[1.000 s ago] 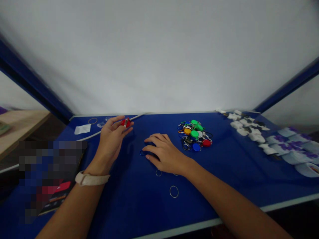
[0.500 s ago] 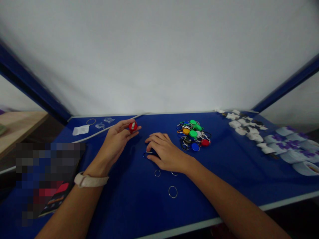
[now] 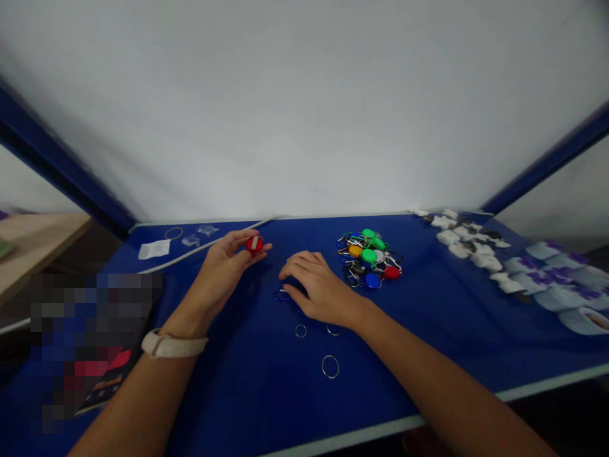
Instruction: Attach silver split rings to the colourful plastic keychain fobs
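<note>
Between the fingers and thumb of my left hand is a round red badge reel, its pale strip facing up. My right hand hovers low over the blue table, palm down, with its thumb apart from its curved fingers. Just by the thumb tip lies a blue carabiner, partly hidden under the hand. Closer to me are a small metal ring, a larger ring and another ring half covered by my right wrist. A heap of coloured badge reels with carabiners is beyond my right hand.
White rolled pieces and several white rolls with purple bits stand at the right. A white cable crosses the back left, near a white paper packet and clear plastic scraps. A dark pixelated packet lies left.
My right hand's thumb and fingers have drawn slightly back from the blue carabiner, which now shows more. The red badge reel in my left hand has turned a little.
</note>
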Demonstrator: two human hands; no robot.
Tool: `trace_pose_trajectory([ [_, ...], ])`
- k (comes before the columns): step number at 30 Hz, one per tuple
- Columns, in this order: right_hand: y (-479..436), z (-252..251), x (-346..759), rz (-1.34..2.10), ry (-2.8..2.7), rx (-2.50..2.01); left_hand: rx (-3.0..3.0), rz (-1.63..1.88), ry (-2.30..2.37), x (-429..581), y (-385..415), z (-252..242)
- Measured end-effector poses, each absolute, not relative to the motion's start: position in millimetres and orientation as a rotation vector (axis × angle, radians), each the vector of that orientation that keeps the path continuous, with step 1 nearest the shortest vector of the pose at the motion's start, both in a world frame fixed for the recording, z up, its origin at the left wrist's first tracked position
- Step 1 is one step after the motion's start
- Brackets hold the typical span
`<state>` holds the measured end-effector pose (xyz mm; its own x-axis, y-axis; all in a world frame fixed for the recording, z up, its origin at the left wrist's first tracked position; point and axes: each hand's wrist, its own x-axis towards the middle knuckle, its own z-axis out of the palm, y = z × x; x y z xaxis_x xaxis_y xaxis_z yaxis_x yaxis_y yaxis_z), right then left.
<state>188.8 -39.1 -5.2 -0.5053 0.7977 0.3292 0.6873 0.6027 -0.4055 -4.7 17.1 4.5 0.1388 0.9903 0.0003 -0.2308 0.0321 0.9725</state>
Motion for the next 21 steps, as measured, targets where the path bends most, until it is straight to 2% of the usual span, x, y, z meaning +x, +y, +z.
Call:
trace_pose_trajectory([
  [6, -34.5, -9.7, 191.7, 0.189, -2.263, -1.294, 1.139, 1.209, 0.933, -6.1, 19.0, -0.9],
  [21, -31.5, -12.0, 194.6, 0.201, -2.187, -1.332, 1.156, 1.203, 0.903, -7.9, 19.8, -4.0],
])
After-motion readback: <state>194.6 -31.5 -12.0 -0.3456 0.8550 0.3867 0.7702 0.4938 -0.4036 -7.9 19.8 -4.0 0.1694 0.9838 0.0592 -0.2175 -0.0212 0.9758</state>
